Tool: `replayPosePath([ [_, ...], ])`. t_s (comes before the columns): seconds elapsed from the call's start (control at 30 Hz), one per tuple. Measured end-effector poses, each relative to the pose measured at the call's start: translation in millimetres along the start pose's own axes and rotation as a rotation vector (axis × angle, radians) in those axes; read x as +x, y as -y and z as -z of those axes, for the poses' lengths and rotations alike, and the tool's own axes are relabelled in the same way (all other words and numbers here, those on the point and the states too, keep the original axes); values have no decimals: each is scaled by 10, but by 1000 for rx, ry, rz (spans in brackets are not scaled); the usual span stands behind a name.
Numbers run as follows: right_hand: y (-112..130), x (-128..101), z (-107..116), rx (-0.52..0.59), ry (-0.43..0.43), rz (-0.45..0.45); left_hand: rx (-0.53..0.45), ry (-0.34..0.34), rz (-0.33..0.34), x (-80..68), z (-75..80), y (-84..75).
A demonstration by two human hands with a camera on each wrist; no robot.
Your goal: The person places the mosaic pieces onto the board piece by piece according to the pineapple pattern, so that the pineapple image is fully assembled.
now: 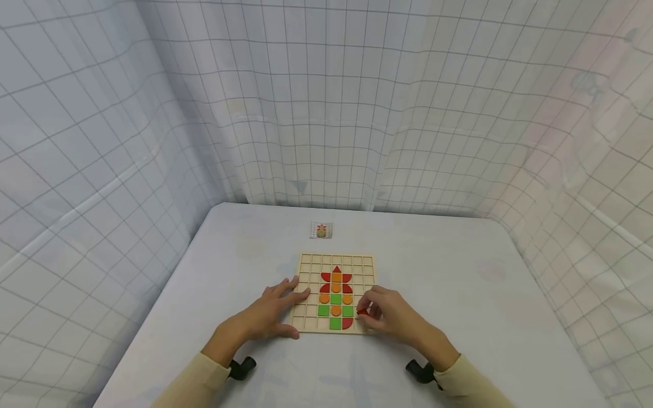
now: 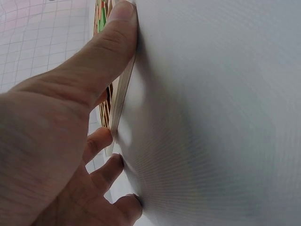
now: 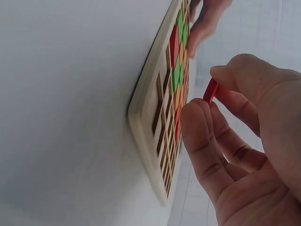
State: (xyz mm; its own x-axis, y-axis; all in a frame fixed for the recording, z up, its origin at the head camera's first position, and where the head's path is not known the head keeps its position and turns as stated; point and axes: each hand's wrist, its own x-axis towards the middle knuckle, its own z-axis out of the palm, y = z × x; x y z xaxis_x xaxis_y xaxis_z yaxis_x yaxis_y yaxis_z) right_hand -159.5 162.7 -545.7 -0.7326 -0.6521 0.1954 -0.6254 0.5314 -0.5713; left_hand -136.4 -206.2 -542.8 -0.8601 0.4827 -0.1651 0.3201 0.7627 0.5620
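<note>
A right hand (image 1: 390, 314) pinches a red piece (image 1: 363, 311) over the board's (image 1: 311, 324) near right corner on the counter (image 1: 459, 294); the left hand (image 1: 272, 311), fingers spread, steadies the board's left edge.

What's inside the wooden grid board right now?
The wooden grid board holds red, orange and green pieces in its middle cells, forming a flower-like figure; outer cells look bare. The left hand and right hand, pinching a red piece, cover some near cells.
</note>
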Motion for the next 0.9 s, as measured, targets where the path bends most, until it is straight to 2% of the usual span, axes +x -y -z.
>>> replayPosePath([
  [0.1,77,87,-87,16,2,49,2,-2,-11,-1,0,5],
  [0.27,217,222,-214,27,9,80,15,-5,-22,-7,8,11],
  [0.57,463,412,-441,-37,25,68,12,-12,-39,-7,9,24],
  [0.9,551,487,-557,-132,39,23,17,-18,-65,-5,7,35],
])
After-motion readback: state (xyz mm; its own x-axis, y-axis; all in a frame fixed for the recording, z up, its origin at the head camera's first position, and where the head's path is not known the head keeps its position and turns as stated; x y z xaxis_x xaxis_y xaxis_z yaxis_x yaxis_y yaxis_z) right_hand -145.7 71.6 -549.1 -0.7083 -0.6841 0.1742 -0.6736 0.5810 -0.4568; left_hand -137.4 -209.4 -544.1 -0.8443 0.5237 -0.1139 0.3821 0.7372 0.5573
